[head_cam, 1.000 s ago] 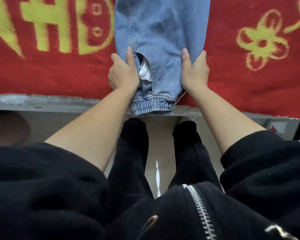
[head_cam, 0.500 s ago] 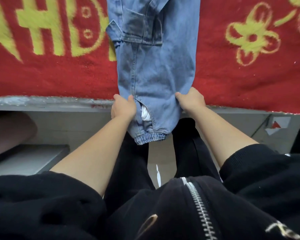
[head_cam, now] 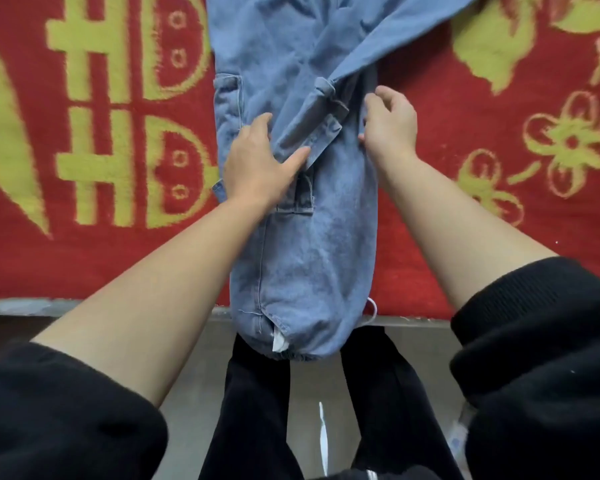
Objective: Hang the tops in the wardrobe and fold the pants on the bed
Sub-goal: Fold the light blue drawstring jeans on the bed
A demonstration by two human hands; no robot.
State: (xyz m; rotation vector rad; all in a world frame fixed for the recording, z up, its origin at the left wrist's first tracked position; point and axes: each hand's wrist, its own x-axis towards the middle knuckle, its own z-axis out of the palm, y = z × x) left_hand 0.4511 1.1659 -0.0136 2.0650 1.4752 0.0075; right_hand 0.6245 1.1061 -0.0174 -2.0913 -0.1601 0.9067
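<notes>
Light blue denim pants [head_cam: 309, 258] lie lengthwise on the bed's red blanket [head_cam: 101, 258], their elastic cuff end hanging over the near edge. A pocket flap sits rumpled across the middle. My left hand [head_cam: 257, 161] lies flat on the left part of the pants, fingers spread and touching the flap. My right hand [head_cam: 390, 123] rests at the right edge of the pants with fingers curled loosely against the denim. Whether it pinches the cloth I cannot tell.
The red blanket carries large yellow characters [head_cam: 118, 109] at left and yellow flowers [head_cam: 568, 143] at right. A grey bed frame edge [head_cam: 14, 306] runs below it. My black trousers [head_cam: 257, 410] and pale floor show beneath.
Both hands have moved up the pants from near the cuff to the pocket area. The view has shifted so more of the bed and the pants shows.
</notes>
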